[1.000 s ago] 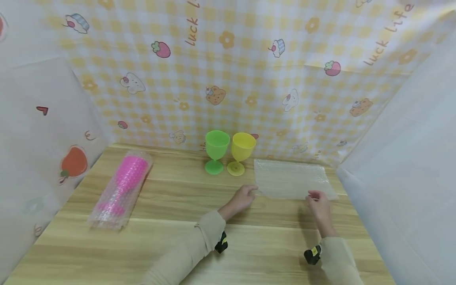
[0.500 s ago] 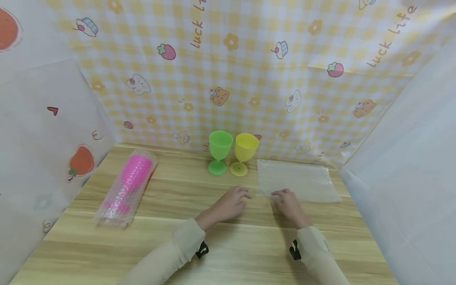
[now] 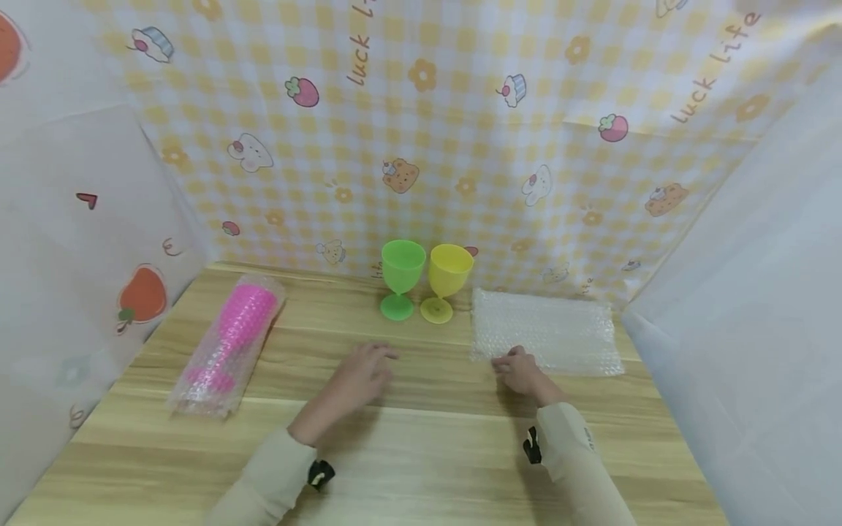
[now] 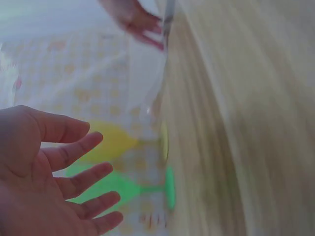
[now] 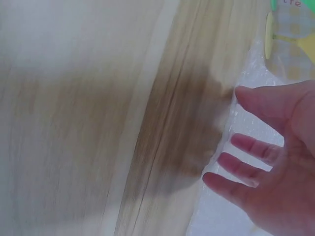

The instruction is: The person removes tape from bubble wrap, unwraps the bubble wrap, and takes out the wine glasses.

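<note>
My left hand hovers over the middle of the table, its fingers spread and holding nothing. Beyond it stand a green goblet and a yellow goblet, side by side and upright. In the left wrist view, the green goblet and yellow goblet show behind the fingers. At the front edge of a flat bubble wrap bag is my right hand. The right wrist view shows that hand with thumb and fingers apart, fingertips right at the edge of the bubble wrap.
A pink goblet lies wrapped in bubble wrap on the left of the wooden table. A yellow checked cloth hangs along the back edge. White sheets close off both sides.
My left hand has drawn left, away from the bubble wrap. The right hand has moved left along the wrap's front edge. The wrap's surface looks more puffed; the goblets have stayed put.
</note>
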A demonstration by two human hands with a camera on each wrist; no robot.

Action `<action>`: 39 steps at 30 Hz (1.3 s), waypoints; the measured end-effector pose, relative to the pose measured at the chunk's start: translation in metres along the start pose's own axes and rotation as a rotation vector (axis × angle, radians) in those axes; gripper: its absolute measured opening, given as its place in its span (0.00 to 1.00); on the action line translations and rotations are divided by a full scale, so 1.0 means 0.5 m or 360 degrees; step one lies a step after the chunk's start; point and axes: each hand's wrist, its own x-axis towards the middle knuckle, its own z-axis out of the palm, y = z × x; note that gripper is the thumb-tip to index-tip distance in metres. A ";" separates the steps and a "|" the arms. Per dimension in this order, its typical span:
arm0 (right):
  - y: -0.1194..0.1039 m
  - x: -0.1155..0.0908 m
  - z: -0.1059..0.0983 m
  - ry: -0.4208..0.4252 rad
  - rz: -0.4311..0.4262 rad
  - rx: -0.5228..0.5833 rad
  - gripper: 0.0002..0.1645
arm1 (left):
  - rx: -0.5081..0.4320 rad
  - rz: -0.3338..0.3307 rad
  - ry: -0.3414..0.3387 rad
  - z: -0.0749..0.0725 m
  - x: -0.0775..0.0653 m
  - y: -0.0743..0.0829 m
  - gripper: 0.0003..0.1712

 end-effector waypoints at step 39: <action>0.018 0.005 -0.009 -0.0134 0.0048 0.0162 0.22 | 0.0125 -0.0883 -0.0124 -0.261 -0.152 -0.282 0.66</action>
